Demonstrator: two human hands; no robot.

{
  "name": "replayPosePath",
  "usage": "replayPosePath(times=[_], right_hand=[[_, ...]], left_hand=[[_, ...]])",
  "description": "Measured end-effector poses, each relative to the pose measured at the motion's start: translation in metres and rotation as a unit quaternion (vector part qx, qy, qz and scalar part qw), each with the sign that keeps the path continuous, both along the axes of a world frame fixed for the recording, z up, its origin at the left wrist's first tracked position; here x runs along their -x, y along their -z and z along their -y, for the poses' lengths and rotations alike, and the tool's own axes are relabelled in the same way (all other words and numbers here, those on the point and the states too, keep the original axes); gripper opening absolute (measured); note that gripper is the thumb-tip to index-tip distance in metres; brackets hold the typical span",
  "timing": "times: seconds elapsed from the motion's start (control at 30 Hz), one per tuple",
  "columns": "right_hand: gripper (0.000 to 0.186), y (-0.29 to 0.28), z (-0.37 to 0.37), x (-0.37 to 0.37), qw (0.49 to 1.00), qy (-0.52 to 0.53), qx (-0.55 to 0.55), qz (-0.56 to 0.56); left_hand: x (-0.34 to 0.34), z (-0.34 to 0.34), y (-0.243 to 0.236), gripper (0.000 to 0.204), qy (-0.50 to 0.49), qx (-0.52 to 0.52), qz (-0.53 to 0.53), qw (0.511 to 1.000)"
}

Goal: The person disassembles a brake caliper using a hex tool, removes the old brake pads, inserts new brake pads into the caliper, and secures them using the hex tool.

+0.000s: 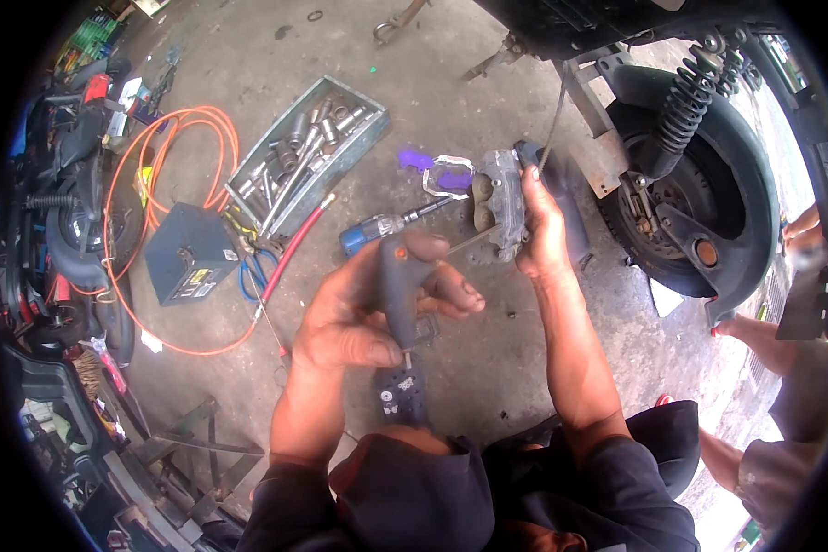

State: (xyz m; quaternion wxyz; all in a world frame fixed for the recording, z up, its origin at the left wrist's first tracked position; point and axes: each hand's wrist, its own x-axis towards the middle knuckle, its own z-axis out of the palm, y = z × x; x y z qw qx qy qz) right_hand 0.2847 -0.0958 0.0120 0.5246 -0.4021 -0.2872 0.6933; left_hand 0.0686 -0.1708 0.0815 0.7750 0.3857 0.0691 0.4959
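My left hand (340, 317) is closed around the dark grip of a T-handle hex key (398, 294). From the grip, a thin shaft runs to the near side of a grey metal brake caliper (504, 207); I cannot tell whether the tip sits in a bolt. My right hand (545, 230) holds the caliper from its right side, thumb on top. Two round bores show on the caliper's left face. A brake hose (555, 120) rises from beside it toward the motorcycle. Under my hands, a blue power driver (382, 230) lies on the floor.
Right of the caliper stands a motorcycle rear wheel (658, 175) with a coil shock (685, 106). A metal tray (368, 138) of sockets, a grey box (189, 253), an orange hose (110, 267) and purple pieces (415, 160) lie leftward. Another person's leg (754, 340) is at right.
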Motion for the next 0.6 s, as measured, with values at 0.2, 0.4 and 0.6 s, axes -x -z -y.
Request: replayPosePath(times=[0.2,0.4,0.6], right_hand=[[0.041,0.002,0.007,-0.008,1.0,0.024,0.002,-0.004],[0.059,0.009,-0.002,0.018,0.994,0.06,-0.041,0.086],[0.067,0.009,0.0,-0.009,0.99,0.015,-0.083,0.115]], left_hand=[[-0.026,-0.004,0.009,0.043,-0.305,0.054,-0.033,0.95],[0.005,-0.012,0.017,0.032,-0.49,0.016,-0.203,0.848],[0.003,-0.018,-0.015,0.039,-0.362,-0.024,-0.4,0.842]])
